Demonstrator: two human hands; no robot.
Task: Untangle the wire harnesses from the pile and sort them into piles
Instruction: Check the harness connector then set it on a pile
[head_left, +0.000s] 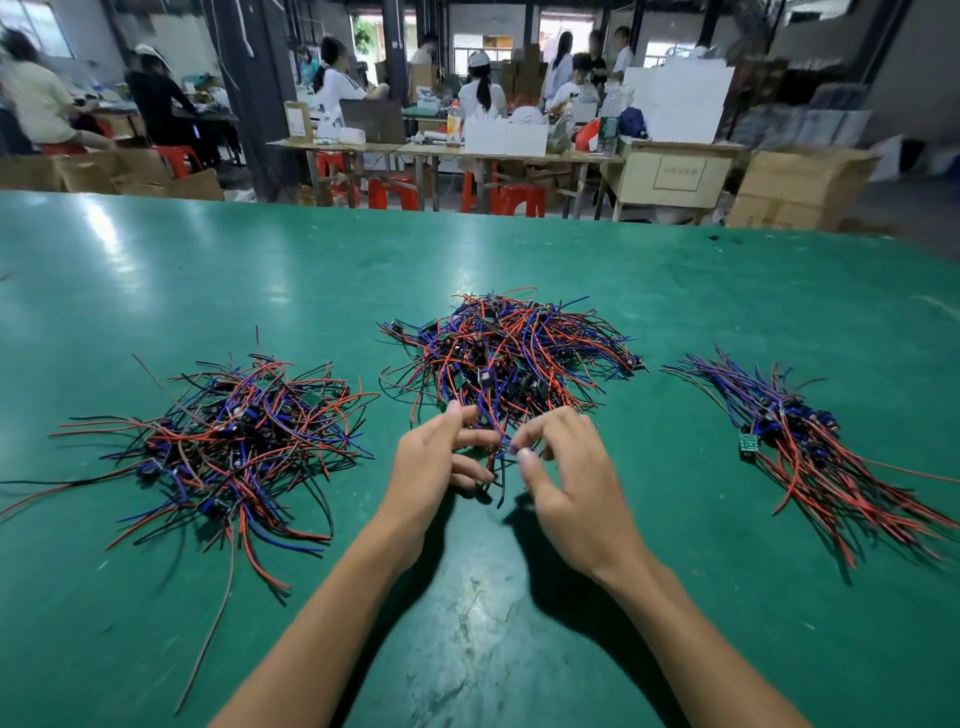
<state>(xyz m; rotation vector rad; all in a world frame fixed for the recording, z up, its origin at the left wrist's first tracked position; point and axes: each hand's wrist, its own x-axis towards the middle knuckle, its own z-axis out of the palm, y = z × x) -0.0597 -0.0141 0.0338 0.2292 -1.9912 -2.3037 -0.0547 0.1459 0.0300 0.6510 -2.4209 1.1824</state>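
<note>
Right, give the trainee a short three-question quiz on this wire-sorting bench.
1. True or false: three separate heaps of wires lie on the green table.
2. Which heap has its wires laid roughly side by side? A) left heap B) middle heap C) right heap
3. Fill in: the left hand and right hand both pinch wires at the near edge of the ___ heap.

Key: 1 true; 2 C; 3 middle.
</note>
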